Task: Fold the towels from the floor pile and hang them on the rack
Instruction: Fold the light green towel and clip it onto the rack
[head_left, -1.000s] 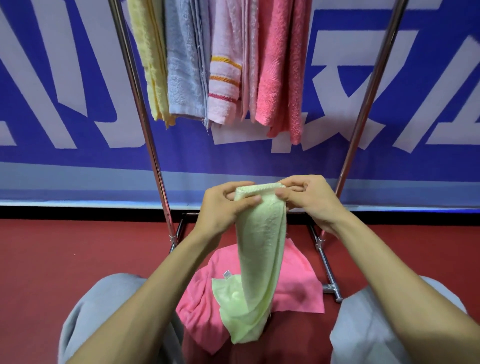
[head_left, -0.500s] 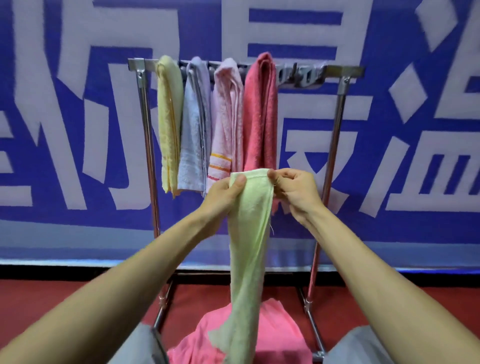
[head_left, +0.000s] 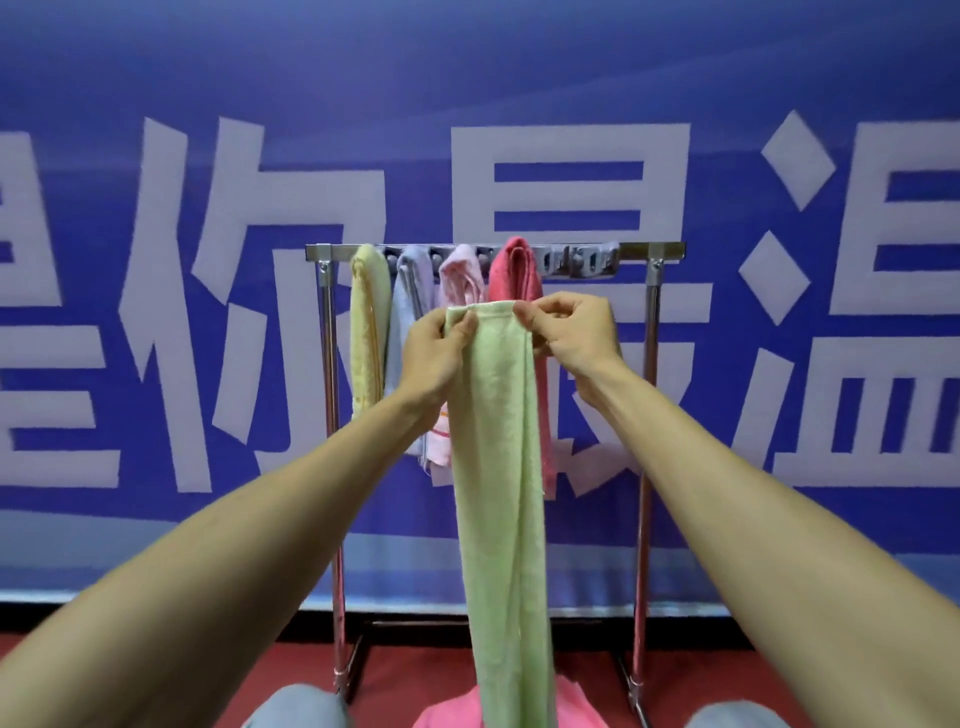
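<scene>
I hold a light green towel (head_left: 498, 467), folded lengthwise, by its top edge in front of the metal rack (head_left: 647, 415). My left hand (head_left: 434, 353) pinches the top left corner and my right hand (head_left: 574, 332) pinches the top right corner. The towel hangs straight down past the frame's bottom edge. On the rack's top bar hang a yellow towel (head_left: 369, 322), a pale blue towel (head_left: 413, 296), a light pink striped towel (head_left: 460, 275) and a deep pink towel (head_left: 517, 267). A pink towel (head_left: 576, 709) lies on the red floor below.
The right part of the rack's top bar (head_left: 631, 252) carries grey clips (head_left: 576, 260) and no towel. A blue banner wall (head_left: 208, 260) with white characters stands right behind the rack. My grey-clad knees (head_left: 296, 706) flank the floor pile.
Both hands have lifted the green towel from knee height up to just below the rack bar. My view has tilted upward, so the floor pile has dropped to the frame's bottom edge.
</scene>
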